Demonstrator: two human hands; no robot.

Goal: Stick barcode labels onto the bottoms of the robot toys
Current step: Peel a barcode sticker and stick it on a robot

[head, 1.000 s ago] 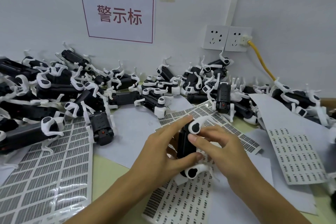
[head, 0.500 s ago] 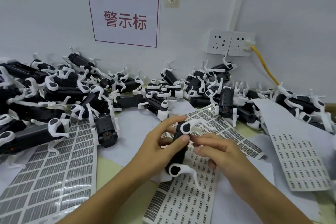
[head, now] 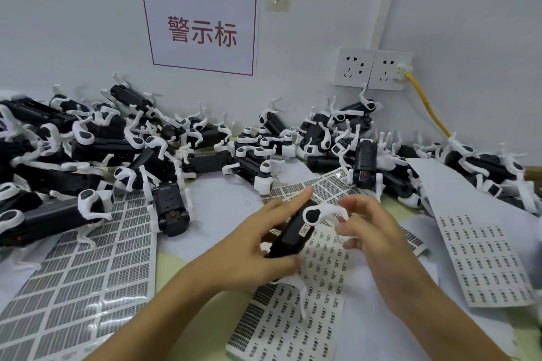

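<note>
Left hand (head: 252,246) grips robot toy (head: 293,231) over label sheet (head: 293,311), barcode label (head: 305,231) already on; right hand (head: 372,228) loosely curled, empty, just beside; next: set toy aside.

Held robot toy (head: 290,233): black oblong body with white legs, tilted, at centre frame above the label sheets; a small barcode label (head: 305,230) sits on its upturned face.
Toy pile (head: 123,143): many black-and-white robot toys heaped along the wall from left edge to right edge, legs pointing all ways.
Label sheets: gridded sheet (head: 73,281) at lower left; small-barcode sheet (head: 293,313) at bottom centre; another (head: 487,261) at right.
</note>
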